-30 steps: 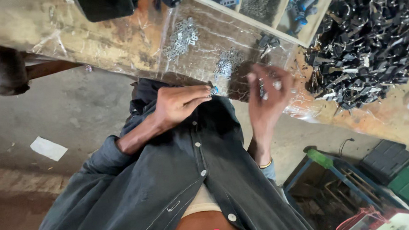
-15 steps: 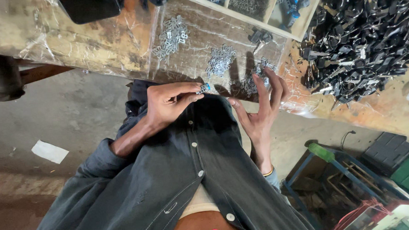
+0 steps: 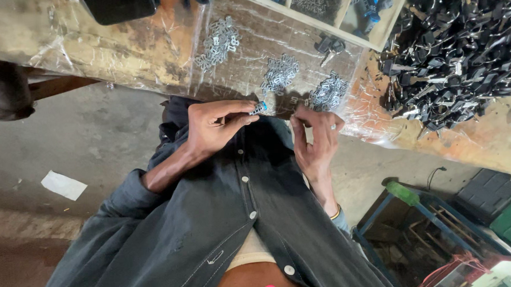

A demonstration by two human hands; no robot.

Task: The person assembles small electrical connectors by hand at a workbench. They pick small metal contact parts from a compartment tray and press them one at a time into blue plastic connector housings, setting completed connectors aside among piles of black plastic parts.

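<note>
Head view shows a small metal part (image 3: 258, 108) pinched between thumb and fingertips of the left hand (image 3: 212, 128), at the near edge of the workbench (image 3: 122, 46). It looks light, stiff and a bit slippery, so a grip on its flat sides seems best. The right hand (image 3: 315, 141) has its fingers curled at the bench edge; whether it grips something cannot be told. Heaps of similar parts (image 3: 280, 72) lie on clear plastic, black pieces (image 3: 456, 46) pile up at right, above a concrete floor (image 3: 68, 138).

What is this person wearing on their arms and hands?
Both hands are bare, no gloves. The left hand comes out of a dark denim sleeve pushed up the forearm. The right hand has a ring on one finger and a gold bangle at the wrist.
</note>
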